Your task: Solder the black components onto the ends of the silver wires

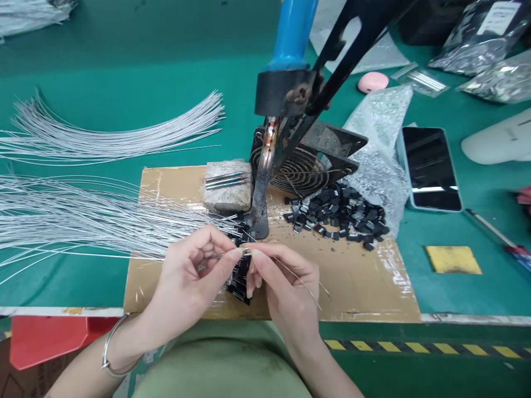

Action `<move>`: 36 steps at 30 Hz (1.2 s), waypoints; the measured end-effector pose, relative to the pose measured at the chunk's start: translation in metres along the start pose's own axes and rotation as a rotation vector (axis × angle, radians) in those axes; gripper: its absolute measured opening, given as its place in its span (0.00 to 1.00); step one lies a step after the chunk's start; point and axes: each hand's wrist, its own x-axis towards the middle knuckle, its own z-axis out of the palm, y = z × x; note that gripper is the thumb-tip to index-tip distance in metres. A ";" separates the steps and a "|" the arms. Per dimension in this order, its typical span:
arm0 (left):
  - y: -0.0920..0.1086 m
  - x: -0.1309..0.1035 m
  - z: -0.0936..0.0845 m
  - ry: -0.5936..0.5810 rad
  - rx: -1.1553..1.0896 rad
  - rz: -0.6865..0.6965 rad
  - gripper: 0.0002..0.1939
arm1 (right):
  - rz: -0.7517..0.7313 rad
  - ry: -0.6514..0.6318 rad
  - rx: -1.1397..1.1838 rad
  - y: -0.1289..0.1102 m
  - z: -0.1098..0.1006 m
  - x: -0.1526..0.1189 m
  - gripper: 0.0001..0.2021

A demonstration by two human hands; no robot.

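My left hand (199, 273) is closed in a pinch, its fingertips meeting those of my right hand just below the soldering iron (269, 132). Whatever lies between the left thumb and finger is too small to make out. My right hand (286, 276) pinches thin wires (299, 280), whose ends stick out past it to the lower right. Under both hands are black connectors (238, 290) at the ends of a bundle of white wires (91, 215), which spreads off to the left. A loose pile of small black pieces (340, 213) lies right of the iron.
A black fan (298, 168) stands behind the iron's tip. Solder-like sticks lie on a wrapped block (228, 193). The cardboard (357, 287) covers the work area. Another wire bundle (124, 138), a phone (432, 166), a yellow sponge (453, 260) and a white cup (500, 138) are around.
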 end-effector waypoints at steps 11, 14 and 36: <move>0.001 -0.002 0.004 0.020 -0.039 0.024 0.08 | 0.017 0.051 0.005 -0.001 0.002 0.001 0.03; 0.001 -0.003 0.004 0.017 -0.032 0.022 0.08 | 0.049 0.042 0.018 -0.002 0.000 0.002 0.03; 0.004 0.001 0.000 -0.023 0.056 -0.011 0.10 | 0.200 -0.070 0.031 -0.016 -0.011 0.009 0.06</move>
